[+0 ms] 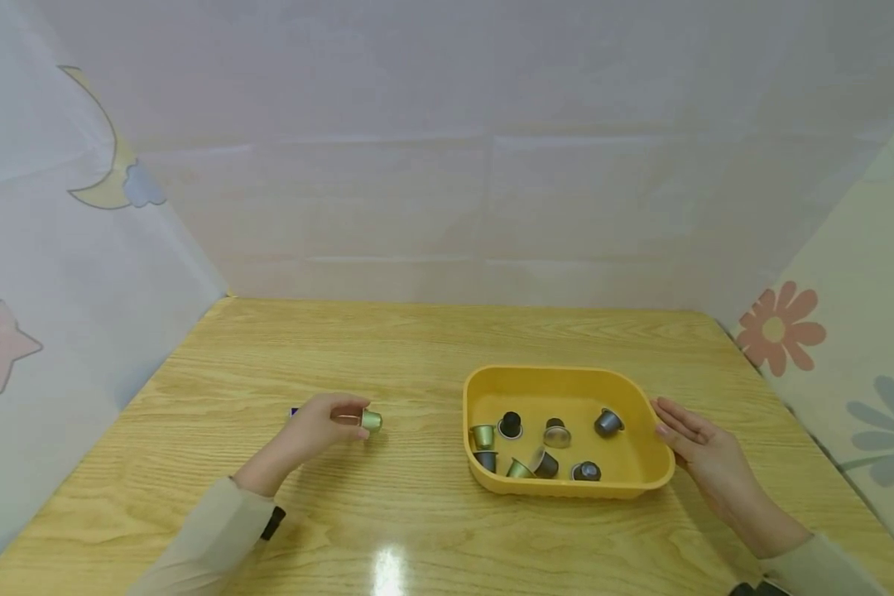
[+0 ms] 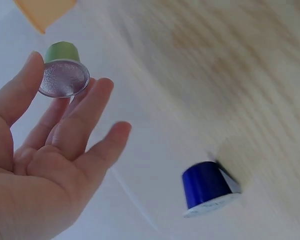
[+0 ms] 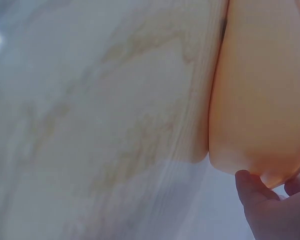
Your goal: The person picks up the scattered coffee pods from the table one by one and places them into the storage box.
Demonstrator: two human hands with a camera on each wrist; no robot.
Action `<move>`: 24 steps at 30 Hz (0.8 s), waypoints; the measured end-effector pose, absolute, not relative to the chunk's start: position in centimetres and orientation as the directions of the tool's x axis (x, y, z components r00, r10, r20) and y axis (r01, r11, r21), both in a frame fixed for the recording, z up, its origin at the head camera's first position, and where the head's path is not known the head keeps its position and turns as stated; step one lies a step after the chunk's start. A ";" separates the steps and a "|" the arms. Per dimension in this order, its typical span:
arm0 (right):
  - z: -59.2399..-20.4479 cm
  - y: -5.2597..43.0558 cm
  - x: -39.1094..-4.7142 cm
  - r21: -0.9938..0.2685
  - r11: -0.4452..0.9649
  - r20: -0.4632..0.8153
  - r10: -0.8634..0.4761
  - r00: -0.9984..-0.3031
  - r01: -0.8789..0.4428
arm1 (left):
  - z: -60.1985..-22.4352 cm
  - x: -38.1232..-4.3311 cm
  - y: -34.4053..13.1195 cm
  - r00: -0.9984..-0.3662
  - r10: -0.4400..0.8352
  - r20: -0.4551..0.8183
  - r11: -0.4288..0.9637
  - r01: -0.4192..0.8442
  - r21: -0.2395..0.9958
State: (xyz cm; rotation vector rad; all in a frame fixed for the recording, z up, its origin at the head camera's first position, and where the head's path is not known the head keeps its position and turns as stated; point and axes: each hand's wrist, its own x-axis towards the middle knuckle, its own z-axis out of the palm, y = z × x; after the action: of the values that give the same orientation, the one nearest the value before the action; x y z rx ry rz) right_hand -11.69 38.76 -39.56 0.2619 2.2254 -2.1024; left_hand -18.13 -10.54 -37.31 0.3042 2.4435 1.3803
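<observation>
Between thumb and fingertips, my left hand [image 1: 326, 422] pinches a light green coffee capsule [image 1: 372, 420] at the left of the table. Its silvery foil lid shows in the left wrist view, past the thumb [image 2: 27, 87]. A blue coffee capsule [image 2: 206, 186] lies on the table behind that hand, mostly hidden in the head view. At the right end of a yellow plastic bin [image 1: 566, 490], my right hand [image 1: 708, 455] rests its fairly straight fingers and thumb against the wall. In the right wrist view, the thumb [image 3: 250, 187] touches the bin's end.
Inside the bin are several coffee capsules: black ones like this capsule [image 1: 511, 424], a dark grey capsule [image 1: 607, 423], and gold-green ones such as this capsule [image 1: 483, 436]. The wood-patterned table [image 1: 417, 538] meets a pale backdrop [image 1: 387, 199] at its far edge.
</observation>
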 end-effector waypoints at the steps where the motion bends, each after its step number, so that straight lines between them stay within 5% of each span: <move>1: -39.6 38.8 -11.7 -0.985 0.045 -0.165 0.078 -0.983 0.168 | -37.2 -18.2 -10.4 -0.925 0.342 -0.168 0.492 0.023 0.870; 24: -39.4 38.6 -11.5 -0.989 0.058 -0.134 0.074 -0.988 0.138 | -36.0 -18.4 -5.9 -0.911 0.387 -0.141 0.379 0.018 0.925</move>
State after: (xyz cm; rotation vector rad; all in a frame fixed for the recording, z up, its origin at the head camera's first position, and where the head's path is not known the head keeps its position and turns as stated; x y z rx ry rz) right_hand -11.48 38.60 -39.42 0.2263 2.2500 -2.1131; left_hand -18.36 -5.90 -35.96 0.3543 2.3089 1.5434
